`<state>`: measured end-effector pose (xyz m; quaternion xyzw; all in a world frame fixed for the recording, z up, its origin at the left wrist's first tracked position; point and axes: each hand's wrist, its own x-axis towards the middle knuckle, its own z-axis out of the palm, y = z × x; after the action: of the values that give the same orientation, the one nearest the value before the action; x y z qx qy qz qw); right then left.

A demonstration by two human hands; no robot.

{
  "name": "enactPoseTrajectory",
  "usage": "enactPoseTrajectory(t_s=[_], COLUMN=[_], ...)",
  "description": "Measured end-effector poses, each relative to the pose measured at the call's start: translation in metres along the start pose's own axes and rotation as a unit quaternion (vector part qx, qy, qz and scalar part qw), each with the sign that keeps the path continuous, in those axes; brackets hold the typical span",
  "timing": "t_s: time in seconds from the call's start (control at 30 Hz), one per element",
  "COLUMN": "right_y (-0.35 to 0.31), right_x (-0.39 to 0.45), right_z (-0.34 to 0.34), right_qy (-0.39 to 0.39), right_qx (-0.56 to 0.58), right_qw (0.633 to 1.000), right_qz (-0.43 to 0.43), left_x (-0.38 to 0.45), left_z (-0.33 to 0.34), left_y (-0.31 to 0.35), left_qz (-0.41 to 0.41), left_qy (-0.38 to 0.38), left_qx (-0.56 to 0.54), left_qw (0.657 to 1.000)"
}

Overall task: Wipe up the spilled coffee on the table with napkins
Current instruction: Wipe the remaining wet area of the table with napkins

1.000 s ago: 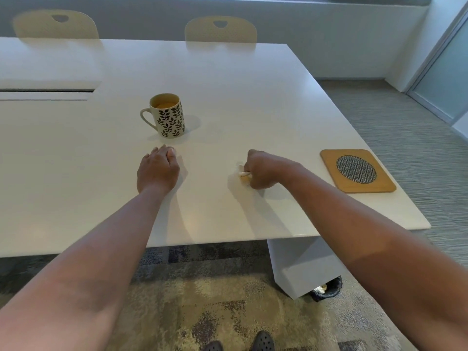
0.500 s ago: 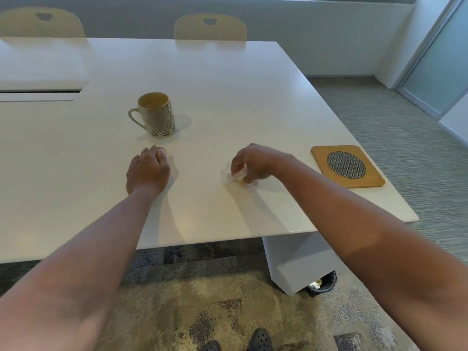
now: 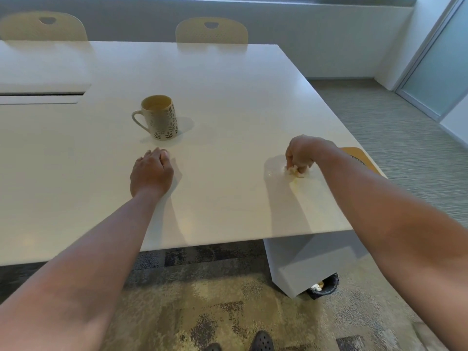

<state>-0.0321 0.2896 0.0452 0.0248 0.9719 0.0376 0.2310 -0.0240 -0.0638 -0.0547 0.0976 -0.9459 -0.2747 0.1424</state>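
My right hand (image 3: 302,153) grips a crumpled, coffee-stained napkin (image 3: 295,171) and presses it down on the white table (image 3: 228,97) near the right edge. A faint wet smear (image 3: 272,173) shines just left of the napkin. My left hand (image 3: 152,171) rests on the table with its fingers curled under, holding nothing. Just beyond the left hand stands a leaf-patterned mug (image 3: 159,116) with coffee in it, handle to the left.
A tan coaster with a dark mesh centre (image 3: 359,157) lies at the table's right edge, mostly hidden by my right forearm. Two chairs (image 3: 211,30) stand at the far side. A small dark bin (image 3: 325,287) sits on the floor by the table base.
My right hand has slid the napkin to the right across the table, closer to the coaster. The left hand stays in place near the mug.
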Motion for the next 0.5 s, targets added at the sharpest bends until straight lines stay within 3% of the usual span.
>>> enactPoseTrajectory(t_s=[0.23,0.37,0.5], right_y=[-0.029,-0.055,-0.083], right_x=[-0.027,-0.041,-0.046], right_z=[0.0,0.005,0.014], right_qy=[-0.158,-0.167,-0.219], right_qx=[-0.091,-0.113,-0.042], right_qw=[0.983,0.979,0.973], right_qz=[-0.005,-0.039,-0.058], left_x=[-0.001,-0.001,-0.002], left_z=[0.001,-0.001,-0.002], left_y=[0.002,0.002,0.003], left_qz=[-0.002,-0.008,-0.01], left_qy=[-0.002,-0.006,-0.007], left_qx=[0.0,-0.001,-0.006], left_qw=[1.0,1.0,1.0])
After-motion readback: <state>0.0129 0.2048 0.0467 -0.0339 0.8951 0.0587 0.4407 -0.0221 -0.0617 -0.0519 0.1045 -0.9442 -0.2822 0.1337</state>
